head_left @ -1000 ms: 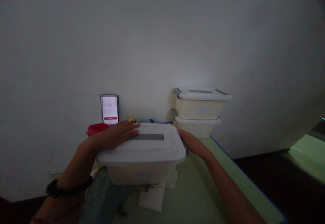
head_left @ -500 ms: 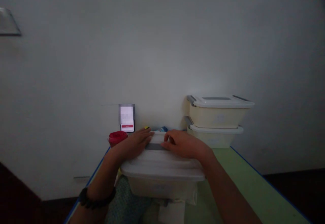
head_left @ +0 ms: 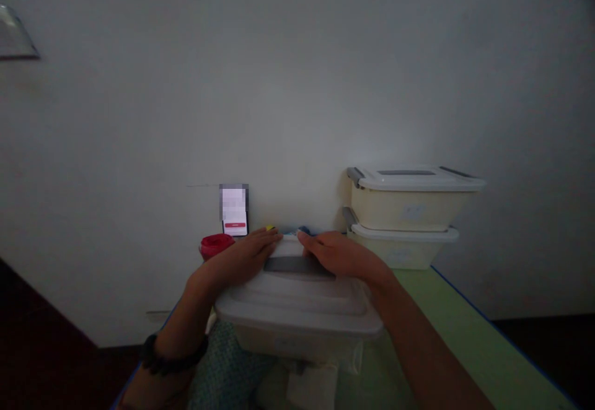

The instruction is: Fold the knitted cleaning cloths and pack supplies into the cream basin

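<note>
A cream storage box (head_left: 297, 345) with a white lid (head_left: 297, 305) and a grey handle (head_left: 297, 266) stands in front of me. My left hand (head_left: 248, 252) lies flat on the lid's far left part, fingers stretched out together. On the far right part rests my right hand (head_left: 341, 255), thumb extended towards the middle; its other fingers are mostly hidden. It covers the right end of the handle. Beneath the box's near side lie a white paper-like piece (head_left: 312, 388) and some clear plastic. A teal patterned cloth (head_left: 223, 366) shows at the near left.
Two lidded cream boxes, an upper one (head_left: 409, 205) and a lower one (head_left: 400, 252), are stacked at the back right of the green tabletop (head_left: 465, 335). A phone (head_left: 235, 212) leans on the wall, beside a red rolled item (head_left: 217, 246). Small blue and yellow things show behind the lid.
My right hand has uncurled, its thumb moving from the handle up towards the lid's far edge. My left hand stays flat on the lid. The view has shifted slightly.
</note>
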Available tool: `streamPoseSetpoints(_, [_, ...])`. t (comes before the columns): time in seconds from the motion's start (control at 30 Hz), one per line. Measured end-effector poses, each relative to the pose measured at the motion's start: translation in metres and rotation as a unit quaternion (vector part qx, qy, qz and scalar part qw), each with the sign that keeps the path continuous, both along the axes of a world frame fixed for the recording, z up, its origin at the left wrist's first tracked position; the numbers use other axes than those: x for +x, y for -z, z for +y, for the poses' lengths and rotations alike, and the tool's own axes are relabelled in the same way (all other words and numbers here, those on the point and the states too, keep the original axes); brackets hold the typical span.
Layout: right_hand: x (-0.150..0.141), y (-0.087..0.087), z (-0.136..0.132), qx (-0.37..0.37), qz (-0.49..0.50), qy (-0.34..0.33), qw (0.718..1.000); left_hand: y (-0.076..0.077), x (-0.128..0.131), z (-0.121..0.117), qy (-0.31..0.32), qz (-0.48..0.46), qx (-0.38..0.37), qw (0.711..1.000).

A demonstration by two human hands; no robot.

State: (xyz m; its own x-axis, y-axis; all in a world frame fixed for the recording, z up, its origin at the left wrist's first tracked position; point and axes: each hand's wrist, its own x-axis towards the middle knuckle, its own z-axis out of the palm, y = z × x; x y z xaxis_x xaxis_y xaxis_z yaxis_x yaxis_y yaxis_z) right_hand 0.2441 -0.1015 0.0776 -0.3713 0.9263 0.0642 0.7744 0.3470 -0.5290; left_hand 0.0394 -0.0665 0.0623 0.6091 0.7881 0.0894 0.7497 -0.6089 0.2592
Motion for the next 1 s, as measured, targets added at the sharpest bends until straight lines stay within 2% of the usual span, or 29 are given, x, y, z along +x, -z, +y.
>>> streamPoseSetpoints(0.2, [0.002, 0.004, 0.008, -0.026, 0.087, -0.001, 0.996, -0.001, 0.0, -0.001, -0.005, -0.007, 0.0, 1.0])
streamPoseSetpoints(0.37, [0.002, 0.005, 0.009, -0.031, 0.119, -0.014, 0.992, 0.0, 0.0, 0.001, -0.002, -0.02, -0.001, 1.0])
streamPoseSetpoints(0.47, [0.005, 0.0, 0.003, -0.015, 0.123, -0.031, 0.992, -0.01, -0.001, -0.004, 0.0, -0.078, 0.025, 0.997])
streamPoseSetpoints(0.53, [0.009, -0.006, -0.003, 0.015, 0.124, -0.045, 0.991, -0.022, -0.004, -0.01, 0.004, -0.167, 0.047, 0.985])
streamPoseSetpoints(0.6, [0.014, -0.013, -0.011, 0.048, 0.131, -0.049, 0.989, -0.035, -0.007, -0.018, -0.009, -0.29, 0.055, 0.955])
streamPoseSetpoints(0.63, [0.017, -0.017, -0.014, 0.06, 0.139, -0.042, 0.988, -0.041, -0.009, -0.022, -0.013, -0.36, 0.053, 0.931])
streamPoseSetpoints(0.73, [0.025, -0.026, -0.019, 0.111, 0.185, 0.007, 0.976, -0.049, -0.009, -0.032, 0.031, -0.562, -0.014, 0.826])
streamPoseSetpoints(0.8, [0.026, -0.027, -0.019, 0.157, 0.236, 0.052, 0.957, -0.048, -0.003, -0.038, 0.077, -0.622, -0.084, 0.775])
streamPoseSetpoints(0.83, [0.025, -0.027, -0.019, 0.175, 0.261, 0.067, 0.947, -0.047, 0.002, -0.041, 0.093, -0.621, -0.116, 0.769])
streamPoseSetpoints(0.9, [0.019, -0.024, -0.017, 0.193, 0.299, 0.071, 0.932, -0.044, 0.012, -0.047, 0.096, -0.586, -0.148, 0.791])
streamPoseSetpoints(0.93, [0.015, -0.022, -0.017, 0.193, 0.312, 0.063, 0.928, -0.043, 0.018, -0.05, 0.081, -0.56, -0.142, 0.813])
streamPoseSetpoints(1.0, [0.006, -0.019, -0.017, 0.178, 0.334, 0.041, 0.925, -0.042, 0.024, -0.054, 0.019, -0.514, -0.079, 0.854])
